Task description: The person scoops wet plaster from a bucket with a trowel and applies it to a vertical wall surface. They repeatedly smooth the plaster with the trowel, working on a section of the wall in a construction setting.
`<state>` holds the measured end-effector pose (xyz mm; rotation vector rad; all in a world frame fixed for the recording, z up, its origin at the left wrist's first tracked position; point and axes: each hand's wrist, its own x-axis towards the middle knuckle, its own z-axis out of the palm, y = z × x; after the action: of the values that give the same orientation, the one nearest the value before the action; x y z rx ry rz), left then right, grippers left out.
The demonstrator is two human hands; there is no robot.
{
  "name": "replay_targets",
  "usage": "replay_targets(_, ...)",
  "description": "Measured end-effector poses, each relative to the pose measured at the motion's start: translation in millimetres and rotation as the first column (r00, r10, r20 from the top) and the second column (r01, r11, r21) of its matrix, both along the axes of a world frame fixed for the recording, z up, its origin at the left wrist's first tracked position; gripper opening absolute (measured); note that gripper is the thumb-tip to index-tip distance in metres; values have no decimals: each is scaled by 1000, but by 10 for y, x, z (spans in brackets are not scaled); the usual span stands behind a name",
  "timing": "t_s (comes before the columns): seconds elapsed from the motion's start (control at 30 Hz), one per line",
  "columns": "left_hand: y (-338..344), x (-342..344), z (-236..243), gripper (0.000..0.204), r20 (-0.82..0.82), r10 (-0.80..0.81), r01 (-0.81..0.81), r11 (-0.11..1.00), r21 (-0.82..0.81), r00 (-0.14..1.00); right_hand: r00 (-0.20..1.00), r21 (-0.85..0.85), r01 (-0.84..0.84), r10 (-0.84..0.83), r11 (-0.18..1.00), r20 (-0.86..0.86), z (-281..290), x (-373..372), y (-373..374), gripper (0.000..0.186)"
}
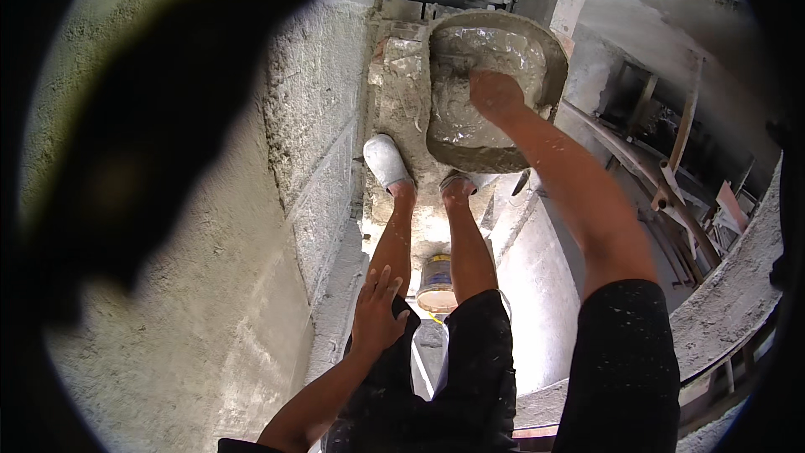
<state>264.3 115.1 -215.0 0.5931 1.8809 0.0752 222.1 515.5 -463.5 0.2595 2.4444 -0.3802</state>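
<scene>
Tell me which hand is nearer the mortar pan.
Right. The right hand reaches down into the wet mortar inside the mortar pan. The left hand rests on the person's own left thigh, well apart from the pan.

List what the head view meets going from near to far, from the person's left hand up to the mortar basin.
Left hand resting on the thigh → small bucket down below the legs → grey shoe on the ledge → right hand reaching into the wet mortar → round basin that holds it.
</scene>
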Motion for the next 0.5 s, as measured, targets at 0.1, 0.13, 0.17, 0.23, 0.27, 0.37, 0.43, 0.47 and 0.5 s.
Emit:
replay_targets(0.1,2,-8,21,72,-8,1,-1,1000,-9,1000,985,49,134,-139,990,103,-79,320,-384,33)
replay_targets(0.13,12,-34,10,72,-9,-12,12,1000,-5,1000,989,58,132,-135,990,66,-65,442,-383,33)
replay_targets(0.17,18,-53,25,72,-22,-26,26,1000,10,999,989,47,119,-123,992,87,21,596,-333,34)
replay_targets(0.23,45,-70,44,72,-6,-16,16,1000,1,1000,969,25,171,-172,985,176,236,723,-148,35)
replay_targets(0.27,52,-81,48,72,-18,-17,17,1000,2,1000,949,21,241,-240,970,204,367,719,-63,36)
replay_targets(0.37,61,-84,31,72,-21,-40,39,999,-30,999,935,-46,321,-309,946,172,807,598,162,35)
replay_targets(0.43,50,-73,3,73,-33,-26,26,1000,7,999,946,-130,300,-278,945,166,933,344,353,34)
replay_targets(0.47,34,-62,14,73,-24,-32,31,999,-24,999,978,-109,204,-198,973,69,921,170,417,31)
replay_targets(0.5,21,-55,19,73,-31,-26,26,1000,-1,999,991,-72,118,-122,990,-53,859,-20,458,30)
